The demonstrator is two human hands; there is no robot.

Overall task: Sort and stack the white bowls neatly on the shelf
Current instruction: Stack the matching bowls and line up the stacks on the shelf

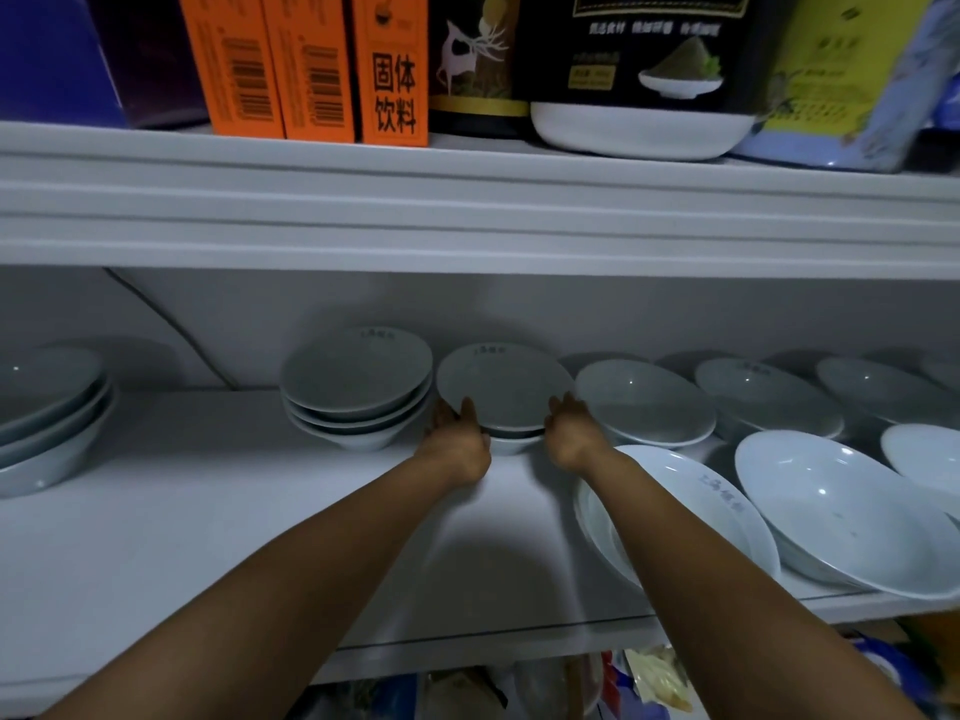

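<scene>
On the white shelf [208,511], both my hands grip a white bowl [501,387] that sits on top of another bowl at the middle back. My left hand [457,433] holds its left rim, my right hand [571,428] its right rim. Just left of it stands a stack of three bowls [358,392]. Another stack of three [41,413] stands at the far left. Single bowls [644,402] run along the back right. Nearer the front right lie two larger bowls [831,506], one partly under my right forearm.
The upper shelf [467,200] hangs low above the bowls and carries orange boxes [311,65], dark tins and a yellow package. Bags show below the shelf's front edge. The bare shelf surface lies at front left.
</scene>
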